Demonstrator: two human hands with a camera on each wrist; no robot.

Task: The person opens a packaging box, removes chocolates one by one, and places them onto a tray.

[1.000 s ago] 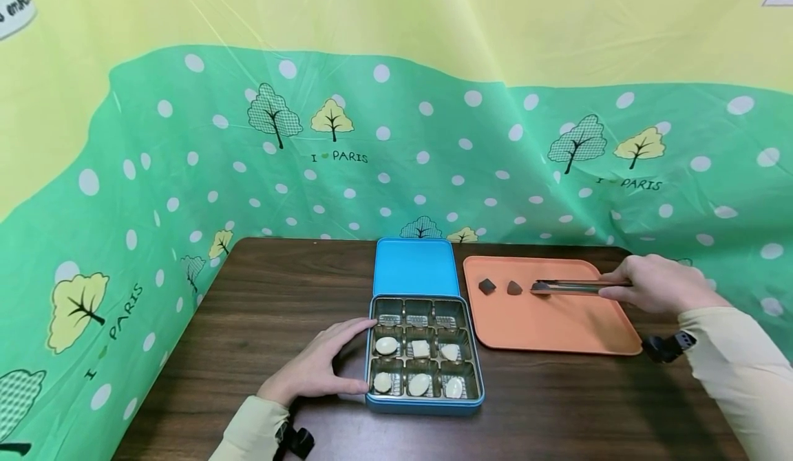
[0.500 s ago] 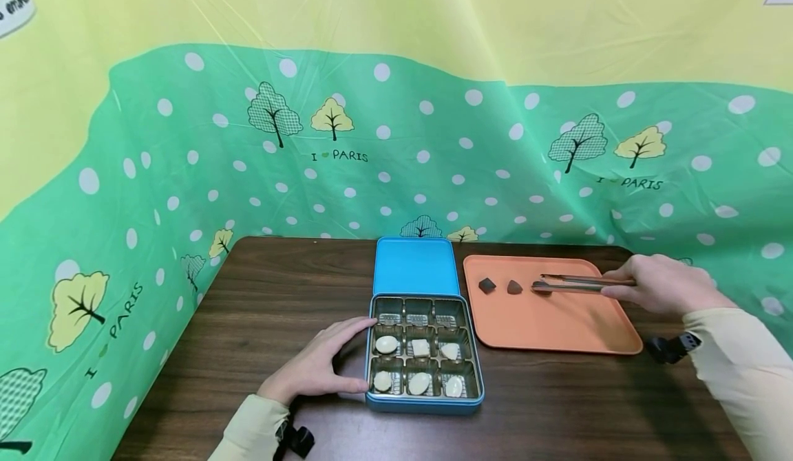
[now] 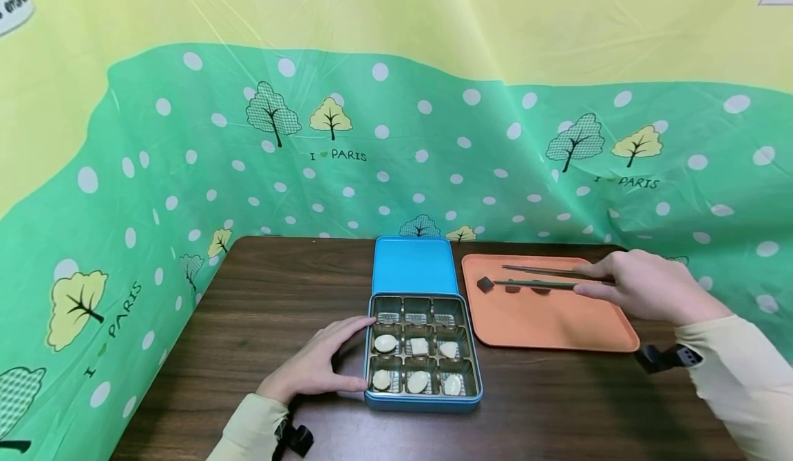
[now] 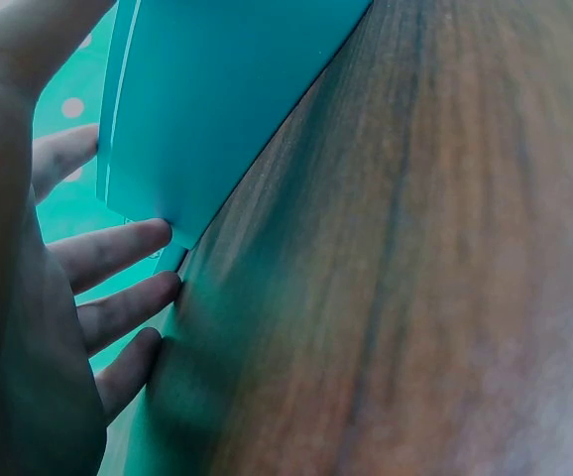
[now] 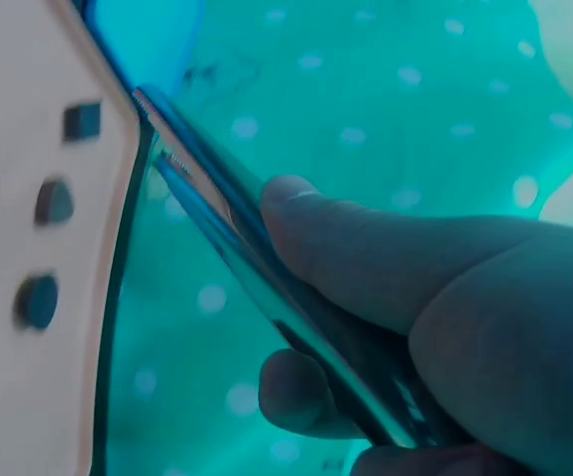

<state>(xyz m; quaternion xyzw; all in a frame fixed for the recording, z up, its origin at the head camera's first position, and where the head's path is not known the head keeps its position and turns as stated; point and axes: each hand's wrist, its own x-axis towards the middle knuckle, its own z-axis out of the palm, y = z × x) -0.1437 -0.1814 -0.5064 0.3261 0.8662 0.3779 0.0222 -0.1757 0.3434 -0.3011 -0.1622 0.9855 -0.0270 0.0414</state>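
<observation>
My right hand [image 3: 649, 283] pinches a pair of long metal tweezers [image 5: 257, 258] above the orange tray [image 3: 557, 330]. Nothing is between the tweezers' parted tips. Below lie three dark brown, chocolate-like pieces: a square one [image 5: 82, 121], a rounded triangular one [image 5: 55, 202] and a round one [image 5: 37, 301]. In the head view the tweezers partly cover two of them. My left hand [image 3: 319, 363] rests against the left side of a blue tin [image 3: 424, 404], thumb at its near corner, fingers extended. White pieces [image 3: 418, 382] sit singly in the tin's middle and near rows; the far row holds none.
The tin's blue lid [image 3: 414, 265] lies folded back behind it. Dark wooden table [image 3: 279, 289] surface extends left of the tin and in front of the tray. A green and yellow printed cloth [image 3: 434, 137] hangs behind and to the left.
My right hand has raised the tweezers from the round brown piece and shifted them left, their tips spreading apart. The brown pieces stay put, and my left hand has not moved.
</observation>
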